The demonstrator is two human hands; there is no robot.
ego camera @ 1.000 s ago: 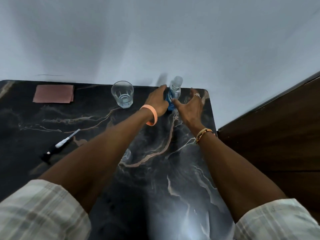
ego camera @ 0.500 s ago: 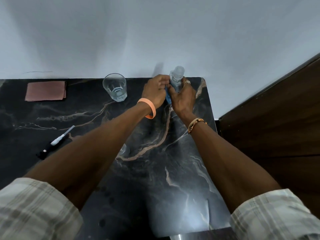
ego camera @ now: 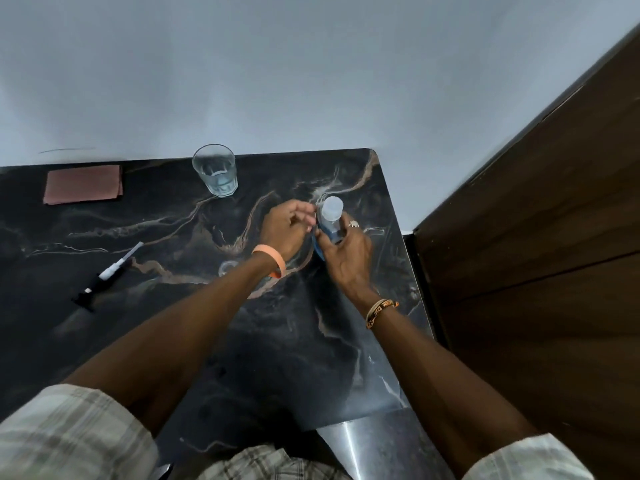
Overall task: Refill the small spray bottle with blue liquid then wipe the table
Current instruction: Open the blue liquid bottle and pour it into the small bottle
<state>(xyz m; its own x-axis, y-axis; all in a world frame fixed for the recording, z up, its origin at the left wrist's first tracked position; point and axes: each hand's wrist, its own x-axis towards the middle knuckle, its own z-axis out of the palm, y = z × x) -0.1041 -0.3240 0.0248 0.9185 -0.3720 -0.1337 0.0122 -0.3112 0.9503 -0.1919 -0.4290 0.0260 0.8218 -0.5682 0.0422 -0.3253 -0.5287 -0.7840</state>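
- We are seeing the right hand wrapping its fingers closely around the small bottle, right of frame centre, holding it upright above the table.
- The bottle is showing a clear cap on top and blue liquid in its lower body; a blue edge is peeking out under the palm, and we cannot tell what it belongs to.
- The left hand is sitting just beside the bottle, fingers loosely curled and narrow, fingertips reaching the bottle's neck; whether they are pinching anything we cannot tell.
- An orange band is circling the left wrist, a beaded bracelet the right.
- A drinking glass with a little liquid is standing at the table's far edge, upper centre, well apart from the hands.
- A reddish cloth is lying flat in the upper left, near the wall.
- A black-and-white spray pump is lying on its side at mid-left.
- The table's right edge is running close beside the right wrist, with a wooden panel beyond it; open dark surface is stretching left of and below the hands.
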